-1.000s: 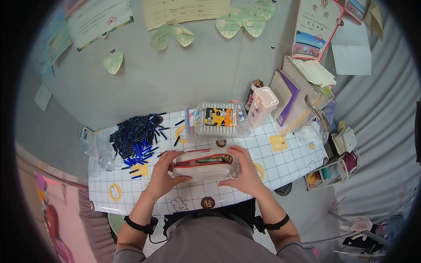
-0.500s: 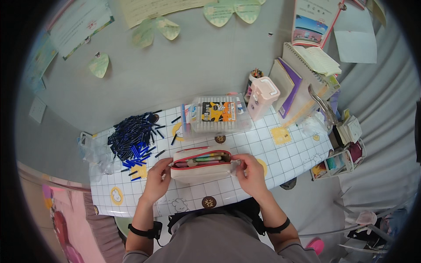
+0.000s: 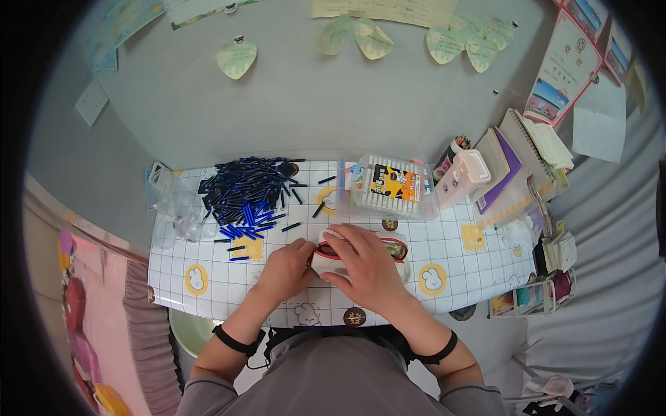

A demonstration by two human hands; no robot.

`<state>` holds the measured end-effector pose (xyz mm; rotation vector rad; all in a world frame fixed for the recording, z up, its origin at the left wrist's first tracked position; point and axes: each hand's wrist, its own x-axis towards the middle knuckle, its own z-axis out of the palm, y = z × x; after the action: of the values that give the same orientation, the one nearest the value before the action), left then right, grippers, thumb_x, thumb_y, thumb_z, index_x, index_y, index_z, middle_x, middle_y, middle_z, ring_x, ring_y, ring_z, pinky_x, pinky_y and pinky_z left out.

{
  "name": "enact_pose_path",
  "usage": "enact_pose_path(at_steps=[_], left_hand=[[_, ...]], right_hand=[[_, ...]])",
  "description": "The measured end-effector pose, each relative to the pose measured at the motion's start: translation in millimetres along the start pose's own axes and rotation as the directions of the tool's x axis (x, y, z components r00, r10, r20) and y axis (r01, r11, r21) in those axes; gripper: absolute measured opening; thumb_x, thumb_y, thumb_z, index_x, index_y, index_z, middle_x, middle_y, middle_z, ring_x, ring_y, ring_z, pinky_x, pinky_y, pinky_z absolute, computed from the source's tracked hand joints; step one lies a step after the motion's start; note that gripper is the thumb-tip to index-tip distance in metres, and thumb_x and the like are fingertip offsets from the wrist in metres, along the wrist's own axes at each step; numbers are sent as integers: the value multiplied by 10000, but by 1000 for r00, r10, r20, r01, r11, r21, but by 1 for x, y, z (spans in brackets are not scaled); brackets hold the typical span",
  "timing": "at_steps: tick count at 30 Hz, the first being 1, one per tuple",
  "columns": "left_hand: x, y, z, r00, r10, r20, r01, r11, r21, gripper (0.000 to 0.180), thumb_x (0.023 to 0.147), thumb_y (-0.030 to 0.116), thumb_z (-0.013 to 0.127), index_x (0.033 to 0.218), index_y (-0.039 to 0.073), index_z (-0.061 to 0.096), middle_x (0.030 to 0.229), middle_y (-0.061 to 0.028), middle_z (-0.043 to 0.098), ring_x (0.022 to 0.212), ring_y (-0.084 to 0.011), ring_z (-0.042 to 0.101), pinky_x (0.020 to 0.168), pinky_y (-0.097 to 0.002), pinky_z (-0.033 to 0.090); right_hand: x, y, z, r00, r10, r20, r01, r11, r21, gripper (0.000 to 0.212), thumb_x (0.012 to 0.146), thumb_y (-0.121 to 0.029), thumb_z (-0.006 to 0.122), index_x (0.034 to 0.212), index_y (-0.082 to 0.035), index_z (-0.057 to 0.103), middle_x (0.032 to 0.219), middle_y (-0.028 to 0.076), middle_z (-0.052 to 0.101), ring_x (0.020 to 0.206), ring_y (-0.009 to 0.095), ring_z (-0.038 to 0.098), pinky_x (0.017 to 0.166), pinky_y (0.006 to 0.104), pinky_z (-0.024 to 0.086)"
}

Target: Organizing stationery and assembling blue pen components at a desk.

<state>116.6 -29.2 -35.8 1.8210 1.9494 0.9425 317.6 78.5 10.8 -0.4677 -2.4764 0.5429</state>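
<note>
A whitish pencil case (image 3: pixel 404 270) with a red-edged zip opening lies at the front middle of the table. At its left end my left hand (image 3: pixel 284 269) is closed, its fingertips pinched on the case's edge by the zip. My right hand (image 3: pixel 371 269) reaches across the top, thumb toward the near side and fingers over the far side, gripping the case. Its back covers much of the opening. To the right of that hand the zip gap still shows some of the contents. The zip pull itself is hidden.
Behind and left lies a heap of dark blue ink cartridges (image 3: pixel 243 191), with several loose ones around it. Clear plastic packaging (image 3: pixel 182 215) sits left of them. A clear box of markers (image 3: pixel 395 186), a pink container (image 3: pixel 466 175) and upright notebooks (image 3: pixel 517 166) stand at the back right.
My view has swung left. My right hand has gone from the case's right end to over its top. My left hand stays at the left end, now pinching near the zip.
</note>
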Motion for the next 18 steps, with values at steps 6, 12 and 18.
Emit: enact_pose_path(at_steps=[6, 12, 18], left_hand=[[8, -19, -8, 980, 196, -24, -181, 938, 296, 219, 821, 107, 792, 995, 76, 662, 864, -85, 635, 715, -314, 697, 621, -433, 555], [4, -24, -14, 946, 314, -77, -269, 898, 349, 246, 817, 158, 827, 950, 105, 627, 878, -50, 597, 721, -267, 680, 614, -401, 549], [6, -19, -14, 906, 412, -96, -357, 867, 349, 264, 822, 191, 834, 959, 127, 618, 913, -13, 595, 801, -223, 679, 642, -375, 558]], right_hand=[[10, -3, 19, 995, -58, 82, 60, 998, -25, 586, 884, -258, 847, 1407, -78, 654, 1440, 123, 618, 1301, 375, 591, 1093, 504, 503], [11, -6, 23, 998, -13, 56, 16, 998, -56, 403, 924, -185, 788, 1301, -69, 702, 1365, 93, 654, 1238, 351, 596, 1068, 476, 505], [28, -13, 31, 1000, 5, 18, -3, 996, -85, 170, 883, -111, 758, 1034, -34, 754, 1194, 75, 652, 1106, 326, 590, 969, 457, 521]])
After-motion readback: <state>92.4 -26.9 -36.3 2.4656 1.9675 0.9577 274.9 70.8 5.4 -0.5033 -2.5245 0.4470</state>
